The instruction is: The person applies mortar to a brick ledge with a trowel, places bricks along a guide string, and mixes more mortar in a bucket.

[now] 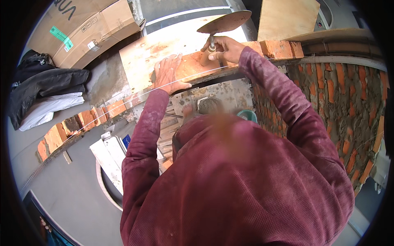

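My left hand [167, 73] lies spread and flat on an orange brick [189, 64] in the top course of a low wall. My right hand [230, 49] is closed round the wooden handle of a trowel [225, 22]. The trowel is held upright, its broad metal blade above my hand and its handle butt down at the brick. Whether the butt touches the brick is hard to tell. A thin white string [201, 73] stretches along the wall's near edge, close to both hands. More bricks [277, 48] sit in line to the right.
Below the wall, grey mortar [209, 105] lies on a stained board, beside a green bucket [247, 115]. Bricks [86, 119] continue along the wall at left. A cardboard box [90, 33] and dark clothes [49, 84] lie beyond. A rough brick wall [328, 98] stands at right.
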{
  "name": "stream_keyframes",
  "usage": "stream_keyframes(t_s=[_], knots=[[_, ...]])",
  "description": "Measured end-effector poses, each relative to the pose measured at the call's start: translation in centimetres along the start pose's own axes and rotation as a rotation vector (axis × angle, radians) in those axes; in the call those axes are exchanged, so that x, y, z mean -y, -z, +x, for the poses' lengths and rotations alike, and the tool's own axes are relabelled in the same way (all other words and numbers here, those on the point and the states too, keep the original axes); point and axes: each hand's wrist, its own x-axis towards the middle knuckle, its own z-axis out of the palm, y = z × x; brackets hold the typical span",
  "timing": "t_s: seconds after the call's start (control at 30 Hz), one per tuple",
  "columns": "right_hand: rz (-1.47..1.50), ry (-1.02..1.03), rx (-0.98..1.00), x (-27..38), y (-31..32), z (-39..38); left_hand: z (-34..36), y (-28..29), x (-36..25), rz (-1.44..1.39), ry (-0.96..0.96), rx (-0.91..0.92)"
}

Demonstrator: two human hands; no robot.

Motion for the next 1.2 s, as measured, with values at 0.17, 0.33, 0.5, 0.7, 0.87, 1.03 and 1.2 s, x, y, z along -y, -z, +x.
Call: stream_keyframes(t_s=[0.17, 0.33, 0.5, 0.7, 0.87, 1.03, 1.2], knots=[[-0.143, -0.035, -0.036, 5.6, 0.6, -1.4, -1.4, 0.1, 1.6, -0.101, 0.077, -0.004], [-0.142, 0.197, -0.062, 8.6, 1.5, -2.8, -1.6, -0.9, 2.2, -0.146, 0.083, -0.035], [0.067, 0.070, -0.039, 8.4, 0.2, -2.9, -1.8, -1.0, 2.5, -0.130, 0.070, -0.046], [-0.183, -0.059, 0.004, 2.2, -0.7, -1.0, -1.3, -0.7, 2.3, -0.139, 0.067, -0.020], [-0.240, 0.064, -0.029, 5.7, 0.2, -1.4, -1.2, -0.9, 2.9, -0.125, 0.073, 0.003], [-0.358, 0.224, -0.068, 4.1, -0.2, -1.0, -1.1, -1.0, 3.0, -0.119, 0.070, -0.016], [0.016, 0.068, -0.068, -2.4, -0.5, -1.3, -0.9, -0.6, 2.7, -0.129, 0.064, 0.007]])
